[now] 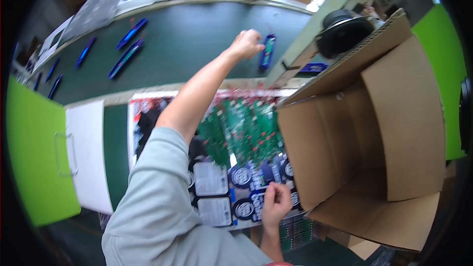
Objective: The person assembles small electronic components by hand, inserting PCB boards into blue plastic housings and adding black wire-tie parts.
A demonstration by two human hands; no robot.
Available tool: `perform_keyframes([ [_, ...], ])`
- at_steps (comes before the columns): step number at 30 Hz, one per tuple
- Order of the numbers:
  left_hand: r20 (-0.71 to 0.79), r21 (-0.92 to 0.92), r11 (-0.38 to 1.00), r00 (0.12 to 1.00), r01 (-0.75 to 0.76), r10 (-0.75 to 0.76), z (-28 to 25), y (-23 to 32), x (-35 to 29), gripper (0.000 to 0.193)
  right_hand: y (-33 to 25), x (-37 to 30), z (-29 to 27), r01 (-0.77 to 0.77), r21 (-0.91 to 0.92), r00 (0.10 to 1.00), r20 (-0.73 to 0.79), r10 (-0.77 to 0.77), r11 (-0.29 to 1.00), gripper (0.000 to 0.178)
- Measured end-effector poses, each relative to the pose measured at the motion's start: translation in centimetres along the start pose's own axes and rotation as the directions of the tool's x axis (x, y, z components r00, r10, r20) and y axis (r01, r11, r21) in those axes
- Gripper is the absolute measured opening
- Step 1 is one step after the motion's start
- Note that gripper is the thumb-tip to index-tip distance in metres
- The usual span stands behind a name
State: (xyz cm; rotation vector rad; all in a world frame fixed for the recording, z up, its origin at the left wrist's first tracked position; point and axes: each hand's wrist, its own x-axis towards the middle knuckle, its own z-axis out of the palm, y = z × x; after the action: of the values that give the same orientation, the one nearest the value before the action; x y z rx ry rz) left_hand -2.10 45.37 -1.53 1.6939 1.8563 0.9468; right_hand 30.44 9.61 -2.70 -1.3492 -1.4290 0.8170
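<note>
My left hand [245, 44] reaches over the dark green surface, its fingers curled closed. Just to its right lies a narrow blue holder with a green circuit board [267, 51] in it; a small gap seems to part them, and what the fingers may hold is hidden. Low in the picture, my right hand [277, 203] is closed in a loose pinch over dark blue printed packaging [241, 177]. Whatever sits between its fingers cannot be made out. Between the hands lies a pile of green circuit boards [241, 128] with red wires at its far end.
Several blue holders [125, 59] lie to the left on the dark green surface [192, 24]. An opened cardboard box [325, 143] stands at right, beside a pale post [305, 44] and a round black object [345, 34]. A white panel with a handle [88, 157] is at left.
</note>
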Motion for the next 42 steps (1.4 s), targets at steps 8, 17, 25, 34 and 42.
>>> perform_keyframes([
  [8,-0.014,0.043,0.984,0.984,-0.174,0.175,-13.4,-0.5,-21.8,0.046,1.3,-0.4,-0.7,0.089,0.005,0.989,0.121,-0.089,0.996,0.008],
  [17,-0.227,-0.040,0.999,0.973,0.025,-0.033,-15.2,-9.2,-41.0,0.049,0.4,0.3,0.6,0.199,0.042,0.976,0.080,-0.202,0.979,0.012],
  [25,-0.129,-0.136,0.986,0.988,-0.100,0.082,-11.8,-7.0,-41.0,0.065,-1.9,-3.2,-0.2,0.413,-0.350,0.911,0.148,-0.386,0.841,0.029],
  [34,-0.148,0.251,0.940,0.950,-0.231,0.273,-11.4,-6.7,-42.0,0.062,-0.3,-7.2,1.7,0.450,-0.351,0.878,0.004,-0.480,0.821,0.031],
  [42,-0.145,0.318,0.920,0.947,-0.231,0.288,-10.6,-7.3,-42.0,0.068,0.5,-8.3,2.3,0.512,-0.334,0.811,-0.115,-0.573,0.791,0.030],
])
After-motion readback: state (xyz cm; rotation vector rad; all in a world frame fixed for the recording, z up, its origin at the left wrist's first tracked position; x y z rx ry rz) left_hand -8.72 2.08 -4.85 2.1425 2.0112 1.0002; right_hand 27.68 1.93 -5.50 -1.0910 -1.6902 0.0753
